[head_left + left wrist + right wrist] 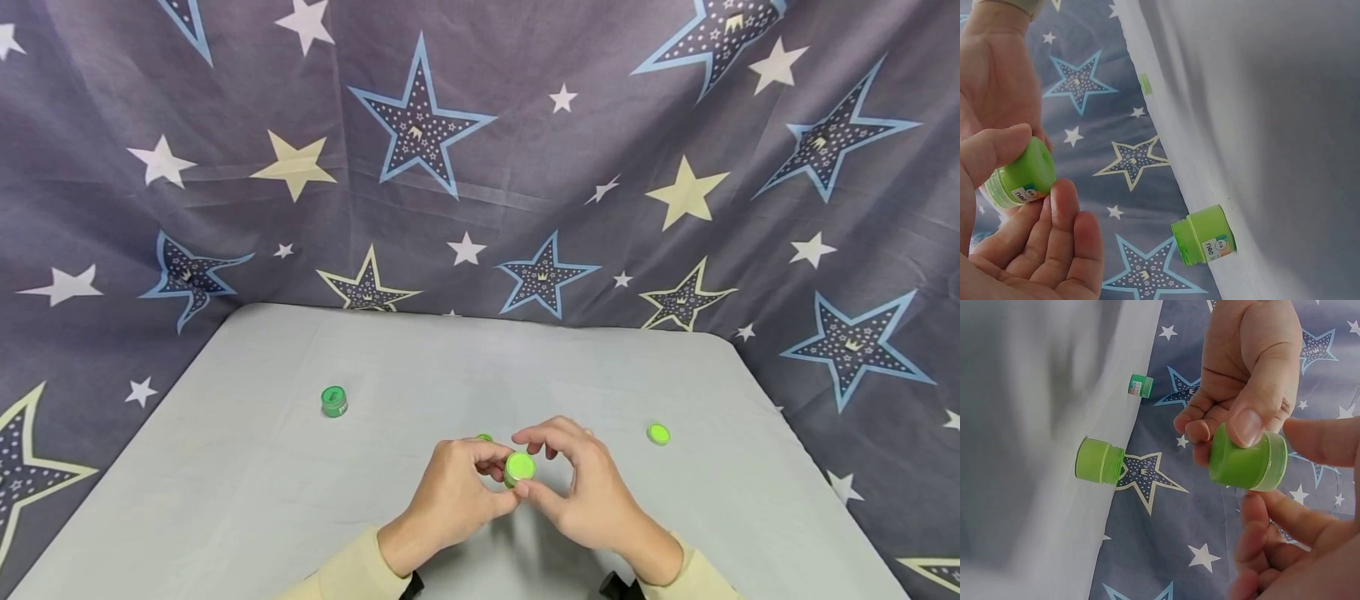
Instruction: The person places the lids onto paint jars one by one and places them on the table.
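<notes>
My left hand (453, 492) pinches a small light-green jar (520, 468) between thumb and fingers, above the near middle of the table. In the right wrist view, the left thumb presses on the jar's side (1238, 462), and its clear rim faces up. My right hand (592, 487) curves loosely round the other side. Its thumb tip is at the jar's near edge, while its index fingertip stands apart from the jar in the head view. A second light-green jar (1210, 234) stands behind on the table, its threaded neck bare; the left hand mostly hides it in the head view.
A light-green lid (658, 433) lies on the table's right side. Far to the left stands a darker green jar (333, 402) with its lid on. The grey-covered table (225, 467) meets a star-printed cloth (480, 217) at the back and sides.
</notes>
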`<state>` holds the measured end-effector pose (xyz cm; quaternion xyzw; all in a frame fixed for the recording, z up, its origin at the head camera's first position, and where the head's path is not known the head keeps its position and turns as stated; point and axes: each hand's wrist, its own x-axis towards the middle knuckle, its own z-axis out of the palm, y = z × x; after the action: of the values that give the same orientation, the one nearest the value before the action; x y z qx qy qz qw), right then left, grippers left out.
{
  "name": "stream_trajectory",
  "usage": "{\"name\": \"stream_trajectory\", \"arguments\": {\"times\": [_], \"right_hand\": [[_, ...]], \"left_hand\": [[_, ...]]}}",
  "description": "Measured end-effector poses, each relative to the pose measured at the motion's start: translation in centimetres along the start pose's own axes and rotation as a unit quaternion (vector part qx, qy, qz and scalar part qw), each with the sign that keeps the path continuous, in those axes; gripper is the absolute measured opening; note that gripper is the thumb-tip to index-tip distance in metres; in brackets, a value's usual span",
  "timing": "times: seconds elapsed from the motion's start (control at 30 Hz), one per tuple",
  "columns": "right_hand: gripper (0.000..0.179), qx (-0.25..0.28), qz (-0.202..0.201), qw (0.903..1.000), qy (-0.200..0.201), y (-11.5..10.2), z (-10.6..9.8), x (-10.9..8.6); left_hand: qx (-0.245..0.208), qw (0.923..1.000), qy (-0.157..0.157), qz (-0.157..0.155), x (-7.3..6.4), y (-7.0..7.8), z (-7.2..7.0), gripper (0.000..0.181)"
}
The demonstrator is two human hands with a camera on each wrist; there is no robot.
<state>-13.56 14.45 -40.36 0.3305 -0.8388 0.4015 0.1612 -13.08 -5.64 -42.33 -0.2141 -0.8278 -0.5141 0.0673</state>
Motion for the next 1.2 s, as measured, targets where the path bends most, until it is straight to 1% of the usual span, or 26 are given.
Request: {"name": "stream_trajectory", "arguments": {"times": [0.17, 0.37, 0.6, 0.83, 1.0, 1.2], "right_hand": [[0.043, 0.014, -0.003, 0.9998, -0.014, -0.1, -0.1, 0.1], [0.037, 0.018, 0.004, 0.9998, -0.009, -0.1, 0.0, 0.1], [0.033, 0.011, 0.031, 0.9994, -0.007, -0.1, 0.1, 0.1], [0.033, -0.001, 0.04, 0.9991, 0.011, -0.1, 0.4, 0.0], [0.035, -0.011, 0.044, 0.9986, 0.028, 0.0, 0.7, -0.1], [0.037, -0.017, 0.039, 0.9979, 0.049, -0.1, 1.1, -0.1]], "left_hand": [[0.004, 1.0, 0.001, -0.001, 0.0, 0.0, 0.0, 0.018], [0.0, 1.0, -0.001, -0.002, 0.0, 0.0, 0.0, 0.019], [-0.005, 1.0, 0.0, -0.007, 0.0, 0.1, 0.0, 0.023], [-0.011, 0.9999, 0.0, -0.013, 0.0, 0.1, -0.1, 0.024], [-0.008, 0.9999, 0.005, -0.006, 0.0, 0.1, -0.1, 0.027], [-0.012, 0.9999, 0.005, -0.005, -0.1, 0.2, -0.1, 0.027]]}}
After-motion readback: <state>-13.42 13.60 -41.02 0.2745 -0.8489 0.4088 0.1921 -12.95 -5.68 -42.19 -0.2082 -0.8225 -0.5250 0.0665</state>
